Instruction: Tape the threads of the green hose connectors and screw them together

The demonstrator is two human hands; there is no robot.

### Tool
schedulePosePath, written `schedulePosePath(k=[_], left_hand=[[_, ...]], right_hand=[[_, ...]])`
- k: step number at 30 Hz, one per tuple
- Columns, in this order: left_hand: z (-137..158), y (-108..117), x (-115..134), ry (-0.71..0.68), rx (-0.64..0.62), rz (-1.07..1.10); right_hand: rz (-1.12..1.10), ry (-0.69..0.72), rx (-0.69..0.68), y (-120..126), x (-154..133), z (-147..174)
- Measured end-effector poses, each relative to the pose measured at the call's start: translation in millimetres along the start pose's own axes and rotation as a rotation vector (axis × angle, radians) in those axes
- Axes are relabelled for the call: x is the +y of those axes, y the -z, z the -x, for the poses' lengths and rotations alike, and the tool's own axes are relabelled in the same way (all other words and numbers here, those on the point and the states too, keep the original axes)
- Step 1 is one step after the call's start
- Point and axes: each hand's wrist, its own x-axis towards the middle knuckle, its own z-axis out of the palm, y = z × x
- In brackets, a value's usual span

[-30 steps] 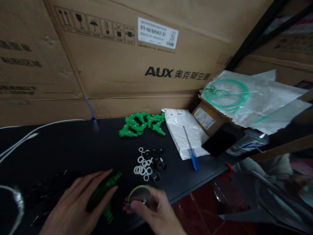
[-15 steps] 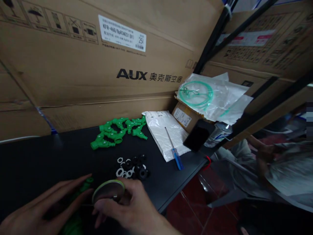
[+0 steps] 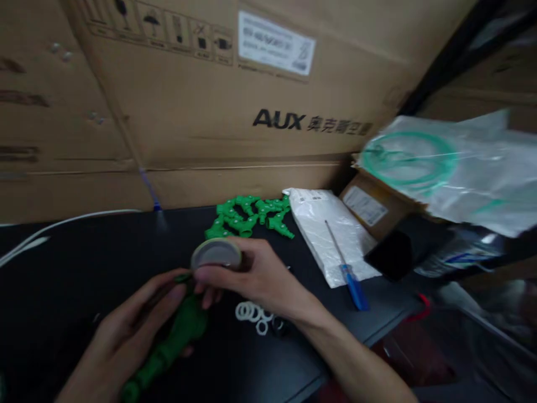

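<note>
My left hand [image 3: 138, 319] is wrapped round a green plastic pipe fitting [image 3: 182, 327], which slants from lower left up towards my right hand. In my right hand [image 3: 260, 274], thumb and fingers pinch a round pressure gauge [image 3: 216, 253] with a pale face and yellow-green rim. The gauge sits right by the fitting's upper end; whether they are joined is hidden by fingers. Under my right forearm lie white ring washers [image 3: 247, 311] and black rubber rings [image 3: 280, 324], partly covered. Several more green fittings [image 3: 243, 224] are grouped behind my hands.
A blue-handled screwdriver [image 3: 354, 288] rests on a white plastic packet [image 3: 312, 224]. Beyond it stand a small open carton [image 3: 363, 204] with bagged green tubing [image 3: 409, 159] and a dark phone-like slab [image 3: 392, 249]. A big cardboard box [image 3: 188, 117] walls the table's back. A white cable [image 3: 84, 215] lies left.
The view has swung left, so the background sits further right. Both hands, with the fitting and gauge, appear higher and further right; my right hand now covers part of the washers.
</note>
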Motion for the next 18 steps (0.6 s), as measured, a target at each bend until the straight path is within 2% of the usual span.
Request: schedulePosePath(k=[2, 5, 14, 18], left_hand=[[8.5, -11.0, 10.4, 0.068, -0.048, 0.079], [9.1, -18.8, 17.1, 0.073, -0.121, 0.168], [12.7, -15.6, 19.7, 0.077, -0.108, 0.206], [11.5, -15.1, 21.0, 0.103, -0.149, 0.235]], right_hand=[[0.068, 0.016, 0.063, 2.2, 0.9, 2.5], [0.116, -0.027, 0.091, 6.6, 4.0, 3.4], [0.258, -0.081, 0.048, 5.3, 5.7, 4.1], [0.275, -0.106, 0.047, 5.0, 5.5, 3.3]])
